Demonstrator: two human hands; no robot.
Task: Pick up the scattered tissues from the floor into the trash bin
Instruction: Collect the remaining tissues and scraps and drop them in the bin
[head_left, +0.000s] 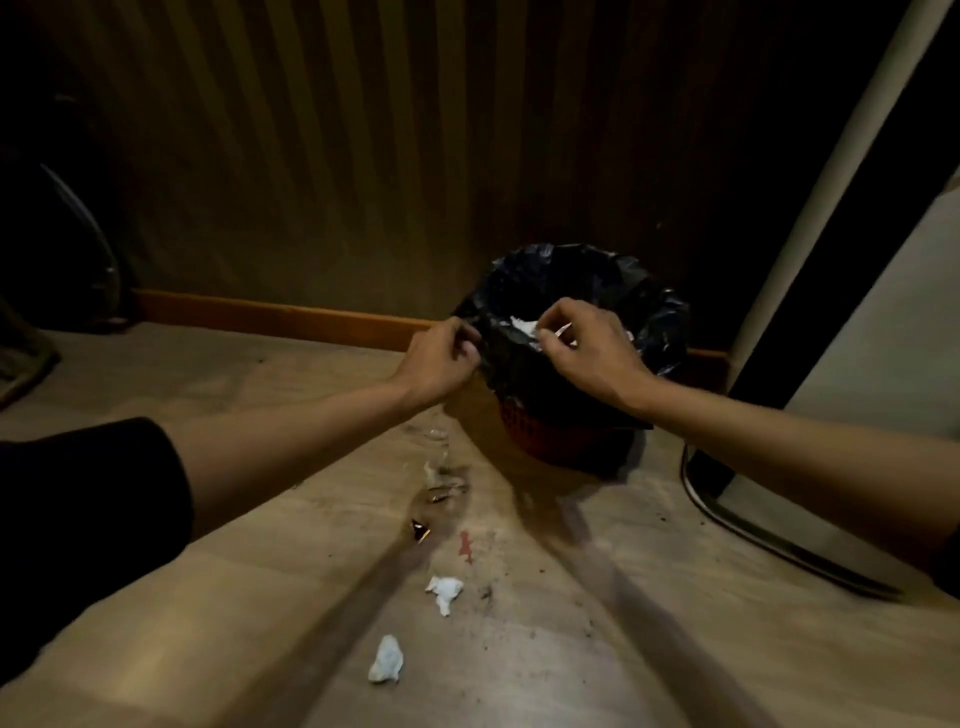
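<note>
Pinching is what both of your hands do now: your left hand (441, 358) nips the near edge of the black liner (524, 364), and your right hand (587, 353) is closed on white tissue (524, 327) over the mouth of the trash bin (550, 431).

Nearest to you, at the lower middle of the frame, one crumpled tissue (387, 667) lies on the wooden floor (208, 597). A second crumpled tissue (445, 592) lies a little beyond it. Between that one and the bin I see small dark scraps; what they are I cannot tell.

I judge the tissues to be very light and soft, so they will squash and maybe tear. Take each at its bunched middle with the fingertips, not at a loose corner.
</note>
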